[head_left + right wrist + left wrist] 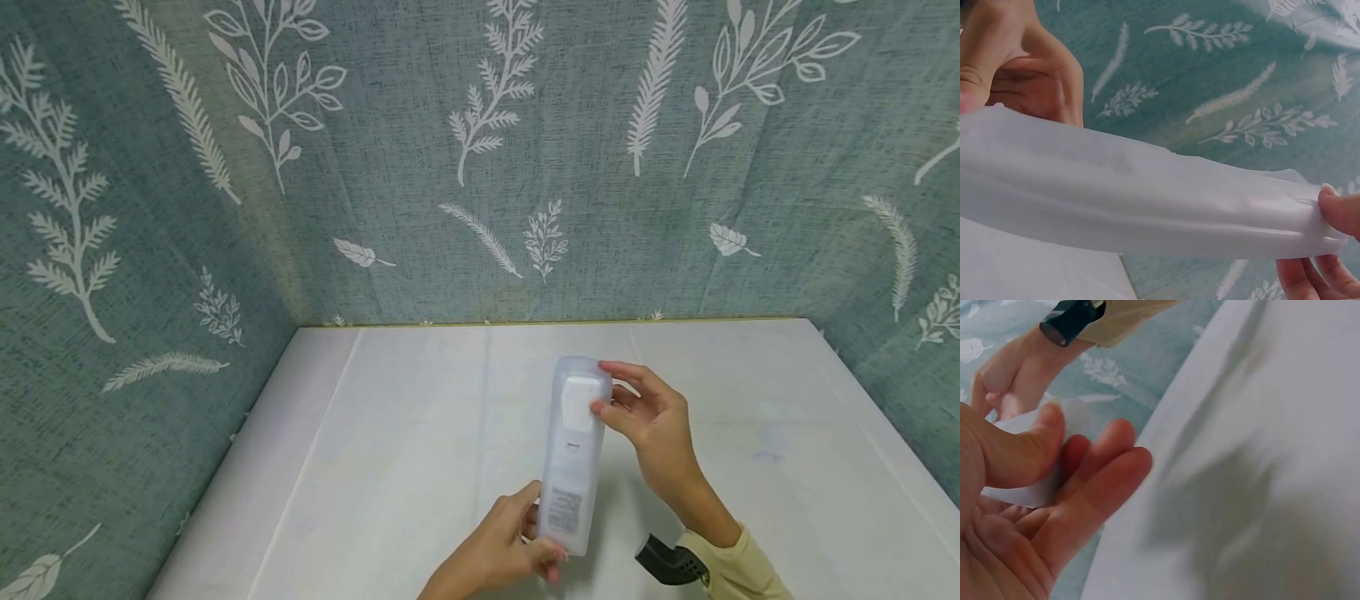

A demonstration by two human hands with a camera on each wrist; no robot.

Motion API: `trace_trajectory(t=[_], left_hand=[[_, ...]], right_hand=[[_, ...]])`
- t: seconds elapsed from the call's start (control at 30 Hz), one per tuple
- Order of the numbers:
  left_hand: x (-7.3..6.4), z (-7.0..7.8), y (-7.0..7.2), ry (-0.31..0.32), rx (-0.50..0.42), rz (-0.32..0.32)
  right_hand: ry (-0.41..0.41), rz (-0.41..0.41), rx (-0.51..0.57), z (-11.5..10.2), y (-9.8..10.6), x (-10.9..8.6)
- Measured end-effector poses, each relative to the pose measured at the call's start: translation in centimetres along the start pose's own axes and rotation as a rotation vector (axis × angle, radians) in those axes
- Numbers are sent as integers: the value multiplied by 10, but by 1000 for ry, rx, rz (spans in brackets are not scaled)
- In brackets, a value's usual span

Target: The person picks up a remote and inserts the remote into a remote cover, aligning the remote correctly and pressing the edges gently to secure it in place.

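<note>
A white remote control (573,458) in a translucent sleeve is held up, long and slightly tilted. Its back, with a battery cover and a printed label, faces the head camera. Near the label end, my left hand (504,542) grips it between thumb and fingers. The right hand (660,425) pinches the upper end from the right side, thumb on the back face. In the left wrist view, the thumb of my left hand (1029,487) presses on the sleeved end. A smooth side of the sleeve (1135,194) stretches across the right wrist view; the buttons are hidden.
Below the hands spreads a white tabletop (390,442). Green-grey fabric (405,150) with white leaf prints stands at the back and both sides. A black wrist device (671,561) sits at the cuff of the right sleeve (735,567).
</note>
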State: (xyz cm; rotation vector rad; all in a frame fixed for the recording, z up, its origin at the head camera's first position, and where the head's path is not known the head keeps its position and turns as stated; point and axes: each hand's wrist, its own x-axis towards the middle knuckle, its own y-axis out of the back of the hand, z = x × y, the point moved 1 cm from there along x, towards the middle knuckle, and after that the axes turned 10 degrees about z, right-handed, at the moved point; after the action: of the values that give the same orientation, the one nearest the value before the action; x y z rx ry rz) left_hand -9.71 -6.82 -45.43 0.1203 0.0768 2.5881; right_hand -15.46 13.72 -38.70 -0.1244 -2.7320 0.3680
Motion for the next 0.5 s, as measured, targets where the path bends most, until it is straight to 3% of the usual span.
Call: trace_trajectory(t=[0.27,0.5], left_hand=[[-4,0,-3,-18,-51,36],[-4,-2,-4,56,-150,73]], right_hand=[[8,-16,-42,-1,-2,0],[-1,-24,-68,2,-3,-1]])
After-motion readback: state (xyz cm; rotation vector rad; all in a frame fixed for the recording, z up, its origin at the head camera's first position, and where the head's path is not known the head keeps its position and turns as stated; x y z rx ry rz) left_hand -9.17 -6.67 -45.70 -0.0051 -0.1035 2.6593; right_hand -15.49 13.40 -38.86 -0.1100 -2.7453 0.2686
